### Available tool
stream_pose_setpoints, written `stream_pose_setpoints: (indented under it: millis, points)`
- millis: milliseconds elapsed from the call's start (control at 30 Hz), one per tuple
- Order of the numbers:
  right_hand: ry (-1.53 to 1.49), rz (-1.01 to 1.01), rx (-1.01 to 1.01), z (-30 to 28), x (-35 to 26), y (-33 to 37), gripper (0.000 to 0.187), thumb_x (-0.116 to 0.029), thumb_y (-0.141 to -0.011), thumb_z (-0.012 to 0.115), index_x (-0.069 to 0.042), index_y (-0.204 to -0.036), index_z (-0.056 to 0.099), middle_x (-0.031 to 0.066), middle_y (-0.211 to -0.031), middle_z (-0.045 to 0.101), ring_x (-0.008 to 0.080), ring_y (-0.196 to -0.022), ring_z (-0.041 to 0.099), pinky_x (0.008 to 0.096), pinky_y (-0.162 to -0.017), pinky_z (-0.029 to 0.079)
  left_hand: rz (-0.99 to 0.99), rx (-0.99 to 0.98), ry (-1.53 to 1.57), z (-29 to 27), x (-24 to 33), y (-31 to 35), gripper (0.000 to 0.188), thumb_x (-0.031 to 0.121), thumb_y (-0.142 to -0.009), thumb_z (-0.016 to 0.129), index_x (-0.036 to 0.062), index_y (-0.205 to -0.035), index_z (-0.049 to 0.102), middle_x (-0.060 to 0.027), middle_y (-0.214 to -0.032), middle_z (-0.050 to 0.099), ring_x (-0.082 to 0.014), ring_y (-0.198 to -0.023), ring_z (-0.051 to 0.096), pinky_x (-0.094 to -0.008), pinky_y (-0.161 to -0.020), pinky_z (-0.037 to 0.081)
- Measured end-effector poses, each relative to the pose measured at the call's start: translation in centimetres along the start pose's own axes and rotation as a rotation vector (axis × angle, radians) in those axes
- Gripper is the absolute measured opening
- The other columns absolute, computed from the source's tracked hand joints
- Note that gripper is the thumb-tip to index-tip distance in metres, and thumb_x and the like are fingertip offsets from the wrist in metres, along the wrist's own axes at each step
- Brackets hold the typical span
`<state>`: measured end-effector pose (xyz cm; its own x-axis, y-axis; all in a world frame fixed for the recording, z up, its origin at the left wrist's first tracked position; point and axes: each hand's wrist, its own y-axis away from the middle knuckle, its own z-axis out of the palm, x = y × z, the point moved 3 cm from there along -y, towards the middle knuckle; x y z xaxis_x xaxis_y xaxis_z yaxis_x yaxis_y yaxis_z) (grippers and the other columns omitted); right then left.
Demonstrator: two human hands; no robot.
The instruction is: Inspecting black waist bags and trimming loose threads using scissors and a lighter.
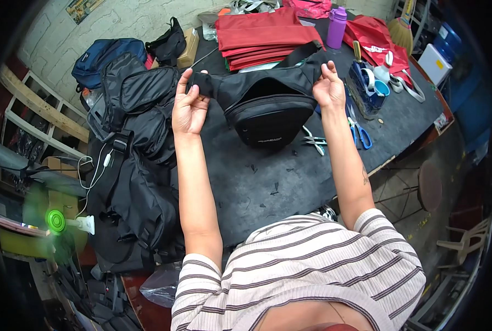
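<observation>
A black waist bag [268,121] with its upper compartment gaping is held up over the dark table [246,187]. My left hand [191,107] is closed on the bag's left end. Its right end is gripped by my right hand [330,89], thumb and fingers together at the strap side. Below the bag's right side lie small pliers-like snips [315,142] with pale handles. Scissors [363,137] with blue handles rest beyond my right forearm. Dark scraps [274,189] are scattered on the tabletop beneath the bag.
Several black bags [146,187] are heaped at the left. Behind stand folded red fabric pieces [257,33], a purple bottle [337,27] and a blue bag [102,60]. A tool holder [367,91] sits at the right. A green fan [55,220] spins at the left edge.
</observation>
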<state>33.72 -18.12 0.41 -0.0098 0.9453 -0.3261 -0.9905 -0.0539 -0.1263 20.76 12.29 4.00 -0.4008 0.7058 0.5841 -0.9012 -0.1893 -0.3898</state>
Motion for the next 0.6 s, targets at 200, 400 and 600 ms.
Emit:
stream_pose_setpoints:
  millis: [200,400,600]
  points:
    - [0.009,-0.181,0.137,-0.1,0.9,-1.7,0.025,0.007,-0.077,0.057,-0.009,-0.097,0.059,0.0075,-0.093,0.060,0.0192,-0.087,0.057,0.0340,-0.085,0.048,-0.145,0.014,0.050,-0.7,-0.7,-0.7,0.037,-0.002,-0.086,0.049,0.0051,-0.122,0.045,-0.0170,-0.113,0.057,-0.0262,-0.106,0.056,-0.0425,-0.096,0.041]
    - [0.113,-0.336,0.136,-0.2,0.7,-3.1,0.028,0.009,-0.076,0.055,-0.002,-0.101,0.056,0.0082,-0.090,0.060,0.0176,-0.080,0.057,0.0283,-0.077,0.049,-0.174,-0.012,0.064,-1.7,-0.9,-1.6,0.036,-0.002,-0.087,0.046,0.0063,-0.122,0.047,-0.0130,-0.113,0.058,-0.0236,-0.104,0.057,-0.0405,-0.095,0.041]
    - [0.076,-0.139,0.130,0.9,0.8,-1.9,0.024,0.005,-0.080,0.053,-0.006,-0.101,0.056,0.0088,-0.094,0.060,0.0206,-0.088,0.057,0.0356,-0.085,0.048,-0.162,0.053,0.023,-2.3,-0.4,-2.2,0.035,-0.001,-0.087,0.047,0.0056,-0.121,0.047,-0.0122,-0.105,0.061,-0.0239,-0.096,0.060,-0.0402,-0.089,0.045]
